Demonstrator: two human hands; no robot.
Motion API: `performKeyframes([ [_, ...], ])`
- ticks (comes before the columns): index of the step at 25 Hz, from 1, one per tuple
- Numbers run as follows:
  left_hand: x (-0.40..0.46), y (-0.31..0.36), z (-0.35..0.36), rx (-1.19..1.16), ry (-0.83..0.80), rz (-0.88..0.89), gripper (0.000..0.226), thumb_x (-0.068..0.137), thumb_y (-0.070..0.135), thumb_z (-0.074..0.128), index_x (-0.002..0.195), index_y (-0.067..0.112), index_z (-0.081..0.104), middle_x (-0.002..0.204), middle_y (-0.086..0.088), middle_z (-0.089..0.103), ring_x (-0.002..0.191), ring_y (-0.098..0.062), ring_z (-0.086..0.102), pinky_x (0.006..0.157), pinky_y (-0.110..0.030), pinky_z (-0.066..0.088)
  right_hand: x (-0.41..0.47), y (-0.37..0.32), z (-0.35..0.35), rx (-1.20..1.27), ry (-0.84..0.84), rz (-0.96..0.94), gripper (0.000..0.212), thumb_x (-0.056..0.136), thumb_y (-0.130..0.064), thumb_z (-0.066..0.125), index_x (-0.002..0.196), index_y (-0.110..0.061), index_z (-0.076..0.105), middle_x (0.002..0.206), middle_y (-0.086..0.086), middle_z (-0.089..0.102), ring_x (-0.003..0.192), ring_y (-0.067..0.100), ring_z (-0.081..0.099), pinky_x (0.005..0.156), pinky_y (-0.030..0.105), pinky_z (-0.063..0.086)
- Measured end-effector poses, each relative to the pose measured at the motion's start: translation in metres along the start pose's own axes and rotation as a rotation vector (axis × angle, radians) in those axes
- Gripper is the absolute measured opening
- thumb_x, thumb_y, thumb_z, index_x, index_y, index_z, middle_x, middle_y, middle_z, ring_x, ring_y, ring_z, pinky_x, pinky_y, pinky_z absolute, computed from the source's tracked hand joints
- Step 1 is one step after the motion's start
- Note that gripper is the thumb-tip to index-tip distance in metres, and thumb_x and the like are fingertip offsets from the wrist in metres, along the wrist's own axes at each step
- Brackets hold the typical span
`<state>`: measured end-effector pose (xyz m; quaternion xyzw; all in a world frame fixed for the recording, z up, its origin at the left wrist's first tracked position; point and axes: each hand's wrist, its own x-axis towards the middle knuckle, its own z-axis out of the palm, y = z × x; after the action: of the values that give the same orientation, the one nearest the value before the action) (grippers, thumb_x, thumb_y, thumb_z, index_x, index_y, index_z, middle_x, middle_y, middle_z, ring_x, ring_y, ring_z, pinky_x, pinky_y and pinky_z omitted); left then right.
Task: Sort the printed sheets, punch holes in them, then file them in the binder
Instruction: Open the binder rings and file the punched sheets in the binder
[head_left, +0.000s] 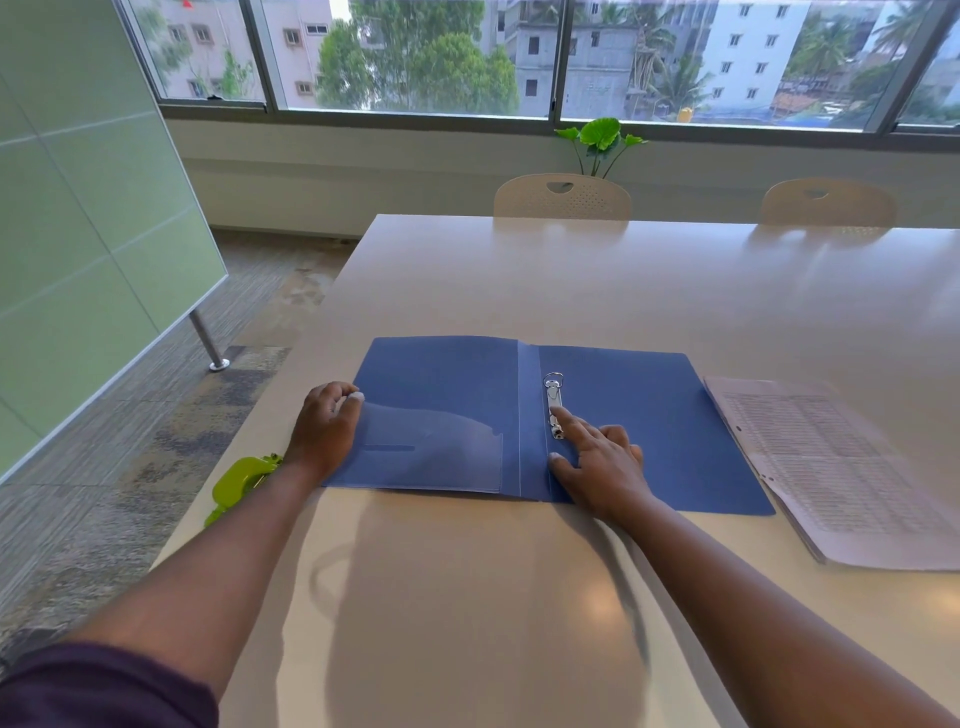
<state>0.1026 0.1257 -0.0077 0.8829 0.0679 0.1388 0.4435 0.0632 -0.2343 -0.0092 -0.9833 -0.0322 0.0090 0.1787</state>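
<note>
A blue binder (649, 415) lies open and flat on the white table (571, 280). Its metal ring mechanism (554, 402) runs along the spine. My right hand (597, 462) rests on the binder, index finger touching the lower part of the ring mechanism, thumb on the spine. My left hand (324, 428) holds the binder's left cover edge, fingers curled over a clear inner pocket (431, 447). A stack of printed sheets (841, 467), with punched holes along its left side, lies to the right of the binder. A green hole punch (239, 483) sits at the table's left edge, partly behind my left forearm.
Two beige chairs (562, 197) (826, 203) stand at the table's far side. A green plant (600, 137) is by the window. A frosted glass partition (78, 249) stands on the left, over carpet. The table's left edge runs close to my left arm.
</note>
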Motion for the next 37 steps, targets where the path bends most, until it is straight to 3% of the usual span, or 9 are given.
performKeyframes([
  [5, 0.009, -0.002, 0.002, 0.107, -0.028, 0.010, 0.041, 0.082, 0.052, 0.045, 0.086, 0.017, 0.067, 0.113, -0.011, 0.066, 0.115, -0.034, 0.058, 0.094, -0.040, 0.041, -0.018, 0.000, -0.004, -0.017, -0.014, -0.015, 0.064, 0.101, -0.050, 0.042, 0.157, -0.046, 0.010, 0.160, -0.013, 0.036, 0.132, 0.020, 0.033, 0.103, 0.043, 0.031],
  [8, -0.005, 0.024, 0.024, 0.330, -0.085, 0.160, 0.054, 0.076, 0.061, 0.045, 0.102, 0.022, 0.071, 0.137, -0.007, 0.060, 0.131, -0.030, 0.051, 0.108, -0.045, 0.037, -0.037, -0.002, -0.005, -0.007, -0.039, -0.045, 0.065, 0.100, -0.049, 0.043, 0.157, -0.047, 0.010, 0.159, -0.014, 0.036, 0.133, 0.021, 0.034, 0.104, 0.043, 0.030],
  [12, -0.041, 0.071, 0.071, 0.235, -0.413, 0.365, 0.074, 0.074, 0.064, 0.045, 0.127, 0.018, 0.067, 0.151, -0.007, 0.052, 0.143, -0.022, 0.044, 0.119, -0.036, 0.031, -0.063, -0.006, -0.003, 0.036, -0.005, -0.087, 0.065, 0.098, -0.050, 0.048, 0.155, -0.047, 0.018, 0.156, -0.015, 0.041, 0.131, 0.020, 0.038, 0.101, 0.042, 0.031],
  [16, -0.077, 0.093, 0.100, 0.171, -0.573, 0.501, 0.066, 0.080, 0.056, 0.064, 0.137, 0.023, 0.060, 0.153, 0.005, 0.050, 0.140, -0.012, 0.048, 0.116, -0.036, 0.039, -0.079, -0.010, 0.002, 0.010, 0.090, -0.180, 0.058, 0.094, -0.048, 0.049, 0.150, -0.043, 0.033, 0.141, -0.008, 0.057, 0.115, 0.023, 0.054, 0.091, 0.042, 0.046],
  [20, -0.094, 0.093, 0.105, 0.270, -0.562, 0.605, 0.065, 0.079, 0.062, 0.065, 0.135, 0.028, 0.062, 0.147, 0.012, 0.053, 0.128, -0.010, 0.055, 0.107, -0.032, 0.040, -0.084, -0.007, 0.004, 0.105, 0.165, -0.238, 0.042, 0.097, -0.038, 0.050, 0.139, -0.033, 0.049, 0.119, -0.003, 0.068, 0.099, 0.024, 0.066, 0.079, 0.043, 0.055],
  [23, -0.102, 0.093, 0.106, 0.293, -0.554, 0.608, 0.063, 0.079, 0.061, 0.065, 0.132, 0.026, 0.065, 0.142, 0.013, 0.056, 0.123, -0.010, 0.058, 0.104, -0.032, 0.043, -0.077, -0.001, 0.001, 0.149, 0.197, -0.260, 0.020, 0.096, -0.035, 0.053, 0.114, -0.028, 0.061, 0.098, -0.004, 0.071, 0.079, 0.022, 0.067, 0.066, 0.038, 0.053],
  [27, -0.104, 0.095, 0.110, 0.271, -0.505, 0.553, 0.057, 0.082, 0.059, 0.065, 0.126, 0.024, 0.067, 0.135, 0.011, 0.061, 0.114, -0.011, 0.062, 0.098, -0.036, 0.050, -0.065, 0.006, 0.003, 0.203, 0.223, -0.233, 0.014, 0.093, -0.039, 0.059, 0.091, -0.026, 0.062, 0.081, -0.008, 0.070, 0.068, 0.016, 0.064, 0.062, 0.039, 0.054],
  [32, -0.107, 0.096, 0.119, 0.311, -0.438, 0.550, 0.050, 0.088, 0.057, 0.060, 0.127, 0.025, 0.063, 0.134, 0.008, 0.062, 0.112, -0.015, 0.062, 0.094, -0.037, 0.049, -0.062, 0.007, 0.004, 0.281, 0.225, -0.188, 0.020, 0.090, -0.040, 0.063, 0.107, -0.029, 0.062, 0.094, -0.014, 0.069, 0.079, 0.012, 0.064, 0.069, 0.036, 0.054],
  [37, -0.108, 0.098, 0.120, 0.323, -0.450, 0.564, 0.051, 0.087, 0.053, 0.051, 0.127, 0.023, 0.058, 0.137, 0.004, 0.059, 0.116, -0.021, 0.061, 0.095, -0.040, 0.048, -0.064, 0.003, 0.004, 0.289, 0.200, -0.138, 0.031, 0.093, -0.036, 0.061, 0.120, -0.024, 0.052, 0.096, -0.008, 0.066, 0.073, 0.017, 0.061, 0.067, 0.035, 0.051],
])
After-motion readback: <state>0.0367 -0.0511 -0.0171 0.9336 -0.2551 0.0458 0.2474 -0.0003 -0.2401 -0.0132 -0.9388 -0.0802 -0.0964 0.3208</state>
